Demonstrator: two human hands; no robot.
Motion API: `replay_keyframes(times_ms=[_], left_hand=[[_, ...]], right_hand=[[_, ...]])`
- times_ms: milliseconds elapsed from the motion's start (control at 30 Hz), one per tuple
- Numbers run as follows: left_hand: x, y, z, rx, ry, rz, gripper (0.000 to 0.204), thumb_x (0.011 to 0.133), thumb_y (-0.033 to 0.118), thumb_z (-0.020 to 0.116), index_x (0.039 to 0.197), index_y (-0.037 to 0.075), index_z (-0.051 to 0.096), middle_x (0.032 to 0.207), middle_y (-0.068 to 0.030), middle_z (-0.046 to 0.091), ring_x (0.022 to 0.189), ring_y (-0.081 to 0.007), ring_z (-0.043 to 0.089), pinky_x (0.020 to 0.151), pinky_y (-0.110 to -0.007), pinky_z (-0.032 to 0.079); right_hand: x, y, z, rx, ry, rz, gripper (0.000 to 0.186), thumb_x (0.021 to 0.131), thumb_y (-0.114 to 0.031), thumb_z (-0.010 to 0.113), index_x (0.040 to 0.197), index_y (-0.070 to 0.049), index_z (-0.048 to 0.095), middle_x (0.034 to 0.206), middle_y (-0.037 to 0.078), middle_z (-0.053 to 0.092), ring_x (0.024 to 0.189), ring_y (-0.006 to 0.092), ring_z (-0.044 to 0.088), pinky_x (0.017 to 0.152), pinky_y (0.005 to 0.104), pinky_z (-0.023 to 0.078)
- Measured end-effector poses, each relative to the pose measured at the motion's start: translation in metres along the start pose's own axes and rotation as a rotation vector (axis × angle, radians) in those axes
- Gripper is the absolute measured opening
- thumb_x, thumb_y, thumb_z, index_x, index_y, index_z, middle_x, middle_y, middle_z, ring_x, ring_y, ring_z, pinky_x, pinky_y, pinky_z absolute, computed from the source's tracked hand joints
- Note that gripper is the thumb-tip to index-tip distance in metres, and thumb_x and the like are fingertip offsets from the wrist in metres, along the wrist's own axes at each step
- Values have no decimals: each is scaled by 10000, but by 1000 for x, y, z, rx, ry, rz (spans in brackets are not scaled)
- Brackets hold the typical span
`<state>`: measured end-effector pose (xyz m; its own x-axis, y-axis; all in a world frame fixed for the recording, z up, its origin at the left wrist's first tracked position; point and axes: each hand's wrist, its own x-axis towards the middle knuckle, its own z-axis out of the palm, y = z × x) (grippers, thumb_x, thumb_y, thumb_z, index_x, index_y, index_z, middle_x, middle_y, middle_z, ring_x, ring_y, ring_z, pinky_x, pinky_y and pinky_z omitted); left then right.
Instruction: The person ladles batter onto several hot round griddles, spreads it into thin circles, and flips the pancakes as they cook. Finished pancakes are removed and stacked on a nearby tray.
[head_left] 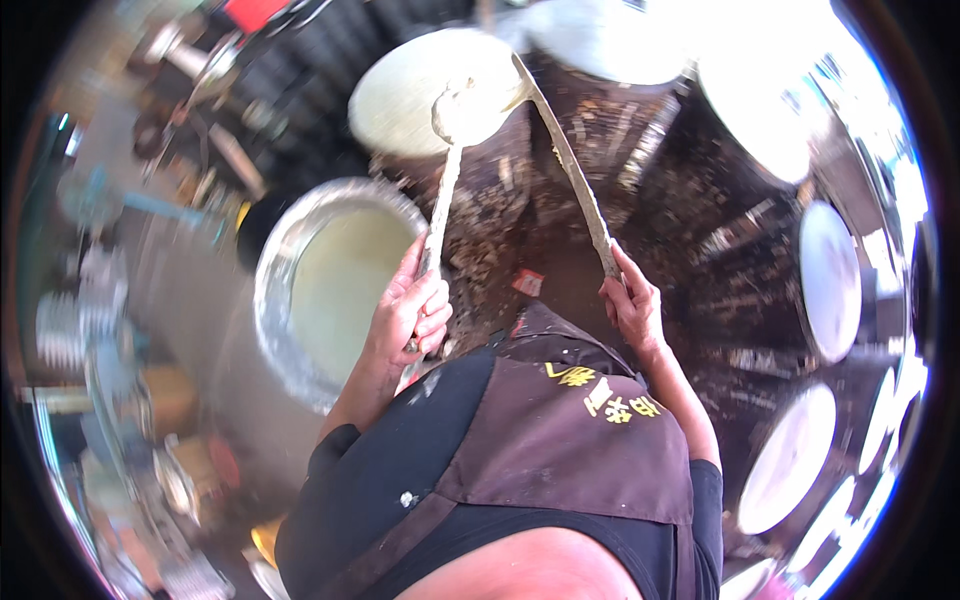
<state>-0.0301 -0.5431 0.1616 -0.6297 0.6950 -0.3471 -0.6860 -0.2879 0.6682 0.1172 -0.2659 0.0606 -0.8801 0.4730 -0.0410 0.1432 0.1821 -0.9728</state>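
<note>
My left hand [412,308] is closed round the handle of a ladle [446,185] crusted with pale batter. Its rounded end lies over a round, cream-white surface [395,95] on top of a dark drum-like stand. In my right hand [634,300] is a long, thin, batter-smeared stick [568,160]. The stick's far end reaches the right rim of the same round surface, close to the ladle's end. Left of my left hand stands a wide metal pot [275,270] of pale liquid [345,280]. Motion blur hides finer detail at the tool tips.
More round pale tops on dark stands curve around the far and right sides, among them a far one [605,40] and a right one [830,280]. A small red-and-white scrap [528,282] lies low between my hands. Blurred clutter fills the left side.
</note>
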Motion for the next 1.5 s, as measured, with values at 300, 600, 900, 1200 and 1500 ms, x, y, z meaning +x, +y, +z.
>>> replay_keyframes(times_ms=[300, 600, 900, 1200, 1500], left_hand=[[171, -46, 156, 134, -491, -536, 548, 993, 96, 431, 1487, 261, 263, 646, 21, 357, 417, -42, 325, 295, -183, 299], [257, -239, 395, 393, -955, -906, 488, 1006, 146, 427, 1463, 171, 257, 679, -1, 386, 445, -50, 355, 321, -179, 335], [292, -410, 472, 1001, -1197, -475, 314, 952, 190, 503, 1251, 95, 503, 678, -13, 493, 482, -93, 468, 431, -255, 429], [393, -393, 529, 1725, -1342, 792, 492, 857, 201, 604, 1332, 292, 515, 845, -102, 686, 765, -280, 675, 680, -397, 531], [451, -334, 561, 1153, -1185, 352, 517, 923, 87, 551, 1419, 95, 405, 793, -29, 597, 572, -99, 524, 511, -261, 433]], right_hand=[[-87, 28, -122, -338, 583, 47, 462, 853, -2, 600, 1307, -75, 551, 1266, 162, 599, 1151, 270, 600, 949, 320, 461], [-197, 51, -264, -408, 1210, 265, 517, 840, 27, 587, 1337, -109, 539, 1111, 151, 670, 879, 155, 635, 823, 283, 492], [-215, 48, -334, -496, 1315, 499, 530, 820, -34, 621, 1335, -103, 519, 1048, 206, 641, 945, 362, 623, 853, 407, 489], [-186, 106, -321, -528, 1379, 627, 536, 825, -61, 615, 1346, -119, 501, 936, 215, 623, 886, 368, 612, 813, 430, 482], [-127, 96, -299, 70, 1548, 565, 506, 873, -47, 581, 1368, -75, 477, 697, 100, 588, 586, 175, 584, 588, 328, 490]])
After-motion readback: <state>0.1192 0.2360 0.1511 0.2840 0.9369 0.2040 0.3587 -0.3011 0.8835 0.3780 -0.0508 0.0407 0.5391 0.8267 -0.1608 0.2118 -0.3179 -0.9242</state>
